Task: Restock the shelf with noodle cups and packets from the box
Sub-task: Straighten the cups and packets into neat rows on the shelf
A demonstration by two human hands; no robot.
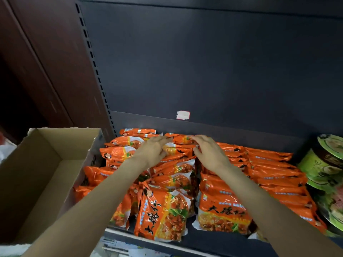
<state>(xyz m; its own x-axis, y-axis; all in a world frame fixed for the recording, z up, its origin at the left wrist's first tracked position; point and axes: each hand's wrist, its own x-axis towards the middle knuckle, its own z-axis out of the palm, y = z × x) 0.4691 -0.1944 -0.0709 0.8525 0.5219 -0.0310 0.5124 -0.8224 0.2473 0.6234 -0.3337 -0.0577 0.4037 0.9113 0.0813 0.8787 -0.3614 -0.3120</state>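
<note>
Your two forearms reach up from the bottom of the frame, converging toward the centre over rows of orange noodle packets (167, 210) standing on the dark shelf (213, 243). Your left hand (154, 151) lies with fingers stretched forward and only loosely bent, its fingertips touching the top edge of a rear packet (178, 139) at the back of the middle row. Your right hand (207, 151) comes in from the other side, fingers extended over the same packet's top edge and thumb low against its face (whether it truly pinches the wrapper, you cannot tell). That packet sits between your two hands, close to the shelf's back panel (222, 71), which carries a small white label (183, 115).

At the left of the frame, a cardboard box (37, 164) stands open, touching the leftmost packets. At the right edge, green noodle cups (323, 164) lie stacked on their sides just beside the rightmost orange row.
</note>
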